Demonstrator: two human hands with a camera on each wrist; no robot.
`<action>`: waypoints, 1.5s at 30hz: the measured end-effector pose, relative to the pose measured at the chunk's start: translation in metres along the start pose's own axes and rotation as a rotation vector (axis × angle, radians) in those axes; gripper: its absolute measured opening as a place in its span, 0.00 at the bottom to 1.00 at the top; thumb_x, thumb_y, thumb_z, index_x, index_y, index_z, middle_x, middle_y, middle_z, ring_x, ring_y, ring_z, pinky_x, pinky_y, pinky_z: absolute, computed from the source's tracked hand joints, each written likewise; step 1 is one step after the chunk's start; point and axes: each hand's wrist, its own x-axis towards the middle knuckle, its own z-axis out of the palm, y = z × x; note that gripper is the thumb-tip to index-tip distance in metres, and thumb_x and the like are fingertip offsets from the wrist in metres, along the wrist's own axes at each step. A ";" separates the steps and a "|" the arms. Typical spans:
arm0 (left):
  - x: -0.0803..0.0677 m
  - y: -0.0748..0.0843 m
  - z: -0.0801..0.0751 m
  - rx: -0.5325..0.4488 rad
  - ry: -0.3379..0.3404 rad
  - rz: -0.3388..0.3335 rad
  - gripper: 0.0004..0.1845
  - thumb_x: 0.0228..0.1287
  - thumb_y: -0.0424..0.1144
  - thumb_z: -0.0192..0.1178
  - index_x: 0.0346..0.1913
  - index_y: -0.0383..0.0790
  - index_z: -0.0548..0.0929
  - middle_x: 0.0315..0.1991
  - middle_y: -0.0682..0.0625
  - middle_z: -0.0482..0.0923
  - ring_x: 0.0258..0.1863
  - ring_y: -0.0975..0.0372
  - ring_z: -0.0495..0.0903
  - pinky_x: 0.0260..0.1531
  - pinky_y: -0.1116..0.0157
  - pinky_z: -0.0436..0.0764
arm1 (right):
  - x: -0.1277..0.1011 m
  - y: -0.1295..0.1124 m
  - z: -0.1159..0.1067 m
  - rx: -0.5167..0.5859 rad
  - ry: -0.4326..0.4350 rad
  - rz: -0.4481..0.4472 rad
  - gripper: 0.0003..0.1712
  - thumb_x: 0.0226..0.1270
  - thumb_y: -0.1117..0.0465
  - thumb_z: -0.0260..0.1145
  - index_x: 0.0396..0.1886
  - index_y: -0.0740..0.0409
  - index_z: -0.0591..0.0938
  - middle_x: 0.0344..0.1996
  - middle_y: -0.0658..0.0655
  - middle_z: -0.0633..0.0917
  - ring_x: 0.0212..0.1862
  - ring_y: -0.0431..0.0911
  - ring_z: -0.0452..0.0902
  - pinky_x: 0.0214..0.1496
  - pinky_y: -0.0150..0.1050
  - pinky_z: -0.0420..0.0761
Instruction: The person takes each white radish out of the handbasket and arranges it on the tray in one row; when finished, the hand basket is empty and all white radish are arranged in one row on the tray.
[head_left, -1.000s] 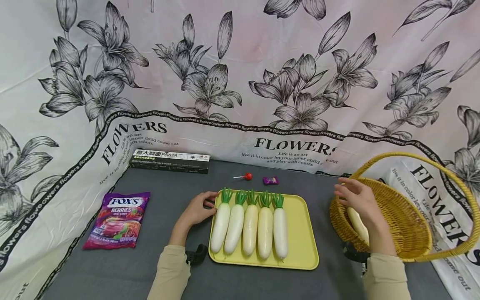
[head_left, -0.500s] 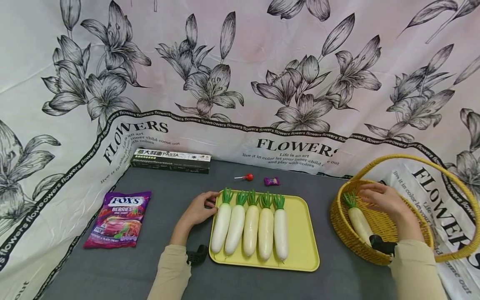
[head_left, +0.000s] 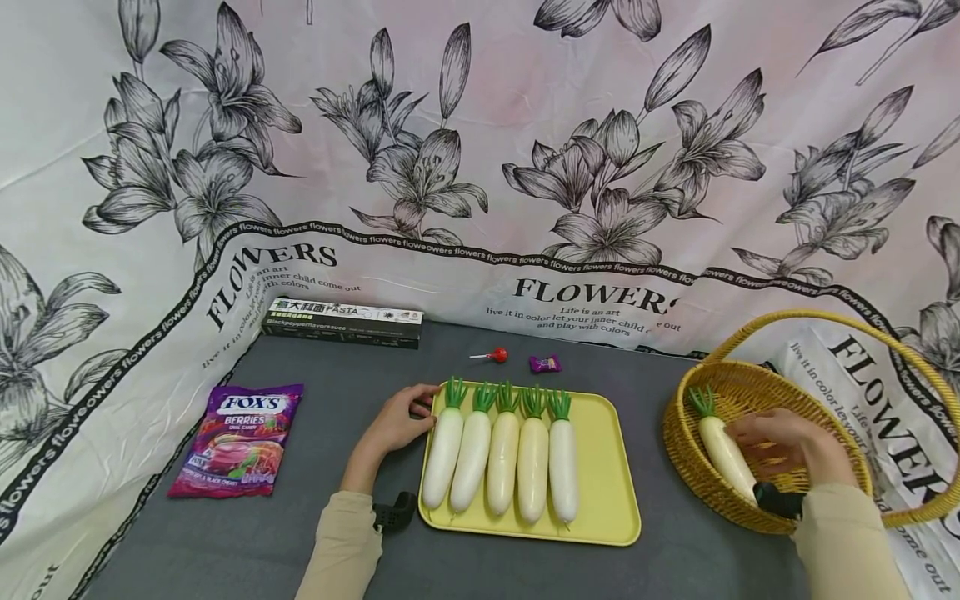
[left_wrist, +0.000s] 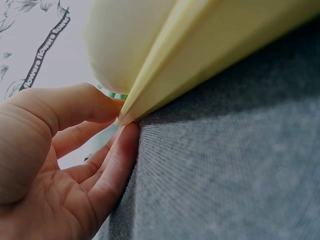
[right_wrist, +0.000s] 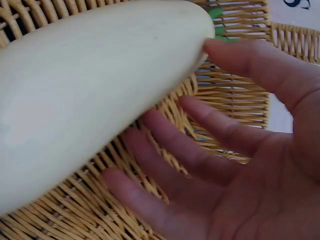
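Note:
Several white radishes [head_left: 503, 462] with green tops lie side by side on a yellow tray [head_left: 603, 483]. At the tray's left edge, my left hand [head_left: 397, 419] pinches the rim between thumb and fingers, as the left wrist view shows. Inside the wicker basket [head_left: 678, 433] on the right, one more radish [head_left: 726, 454] leans along the near left wall. My right hand [head_left: 780, 437] is down in the basket beside this radish. In the right wrist view its thumb [right_wrist: 235, 52] reaches the radish's leafy end, while the spread fingers lie along its lower side, over the wicker.
A purple candy bag [head_left: 238, 442] lies to the left of the tray. Behind the tray are a black pasta box [head_left: 341, 323], a red lollipop [head_left: 497, 355] and a small purple wrapped candy [head_left: 545, 363]. The basket's tall handle [head_left: 911, 354] arches above its right side.
My right hand has moved right from above the basket's left rim, then lowered into the basket, beside the radish. The left hand stays at the tray's edge.

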 end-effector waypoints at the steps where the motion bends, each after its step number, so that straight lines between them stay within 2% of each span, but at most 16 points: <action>1: 0.000 0.000 0.000 0.001 0.001 0.000 0.26 0.60 0.26 0.63 0.62 0.37 0.78 0.48 0.44 0.77 0.42 0.55 0.81 0.44 0.56 0.81 | -0.001 0.001 0.001 -0.012 -0.008 0.003 0.27 0.71 0.53 0.62 0.58 0.71 0.76 0.42 0.54 0.83 0.44 0.49 0.81 0.48 0.54 0.83; 6: 0.000 0.001 0.000 0.001 0.003 0.000 0.26 0.60 0.26 0.63 0.63 0.36 0.78 0.48 0.44 0.77 0.42 0.54 0.81 0.44 0.56 0.81 | -0.002 0.003 0.006 -0.063 -0.055 -0.015 0.31 0.68 0.53 0.65 0.60 0.74 0.72 0.40 0.56 0.82 0.42 0.49 0.81 0.45 0.51 0.84; 9: -0.001 0.001 0.001 0.001 -0.002 0.002 0.26 0.60 0.26 0.63 0.63 0.36 0.78 0.47 0.44 0.77 0.42 0.53 0.81 0.44 0.56 0.81 | -0.002 0.004 0.007 -0.094 -0.071 -0.034 0.26 0.69 0.55 0.65 0.55 0.73 0.75 0.37 0.55 0.83 0.41 0.48 0.81 0.45 0.49 0.84; 12: -0.001 0.001 0.002 0.000 -0.002 -0.002 0.26 0.60 0.26 0.63 0.63 0.36 0.78 0.48 0.44 0.77 0.43 0.54 0.81 0.44 0.56 0.81 | -0.003 0.003 0.007 -0.127 -0.061 -0.053 0.24 0.70 0.55 0.63 0.54 0.72 0.78 0.38 0.54 0.82 0.42 0.48 0.81 0.44 0.48 0.85; 14: -0.001 0.001 0.002 -0.006 0.002 -0.004 0.26 0.60 0.26 0.63 0.63 0.37 0.78 0.48 0.44 0.77 0.43 0.54 0.81 0.45 0.56 0.81 | -0.003 0.003 0.007 -0.116 -0.059 -0.061 0.23 0.71 0.54 0.62 0.52 0.72 0.80 0.38 0.54 0.83 0.42 0.48 0.82 0.44 0.48 0.85; 21: 0.000 0.001 0.003 0.003 0.003 0.001 0.26 0.60 0.26 0.63 0.63 0.36 0.78 0.48 0.44 0.77 0.43 0.54 0.81 0.45 0.56 0.81 | -0.008 0.000 0.003 0.043 -0.078 -0.099 0.24 0.73 0.54 0.58 0.56 0.70 0.81 0.45 0.55 0.81 0.43 0.45 0.81 0.47 0.46 0.85; 27: 0.001 -0.001 0.004 0.009 0.004 0.003 0.26 0.60 0.26 0.63 0.63 0.36 0.78 0.48 0.44 0.77 0.43 0.54 0.81 0.45 0.56 0.81 | -0.010 -0.005 0.004 0.067 -0.041 -0.100 0.24 0.73 0.53 0.58 0.55 0.71 0.80 0.46 0.56 0.80 0.43 0.46 0.81 0.47 0.46 0.85; 32: 0.000 -0.002 0.003 0.009 0.007 -0.002 0.26 0.59 0.26 0.63 0.63 0.37 0.78 0.48 0.44 0.78 0.43 0.54 0.81 0.45 0.56 0.81 | -0.016 -0.010 0.006 0.051 0.024 -0.101 0.31 0.72 0.51 0.59 0.58 0.77 0.75 0.48 0.61 0.76 0.42 0.46 0.82 0.46 0.46 0.85; 36: 0.000 -0.003 0.003 0.002 0.007 -0.001 0.26 0.60 0.26 0.63 0.63 0.37 0.78 0.48 0.44 0.77 0.43 0.54 0.81 0.44 0.56 0.81 | -0.024 -0.016 0.007 0.049 0.068 -0.116 0.40 0.73 0.49 0.59 0.64 0.83 0.65 0.52 0.66 0.73 0.42 0.46 0.83 0.47 0.45 0.85; 42: -0.001 -0.001 0.002 -0.003 -0.001 0.002 0.26 0.60 0.26 0.63 0.63 0.36 0.78 0.49 0.43 0.77 0.43 0.54 0.81 0.44 0.56 0.81 | -0.037 -0.028 0.013 0.036 0.110 -0.120 0.48 0.73 0.45 0.57 0.69 0.83 0.53 0.53 0.69 0.71 0.41 0.44 0.82 0.48 0.43 0.85; 45: -0.001 0.000 0.002 -0.006 -0.004 0.004 0.26 0.60 0.26 0.63 0.63 0.36 0.78 0.49 0.43 0.77 0.43 0.53 0.81 0.44 0.55 0.81 | -0.042 -0.033 0.022 0.034 0.130 -0.139 0.49 0.74 0.44 0.57 0.70 0.83 0.52 0.53 0.67 0.75 0.41 0.43 0.83 0.48 0.43 0.85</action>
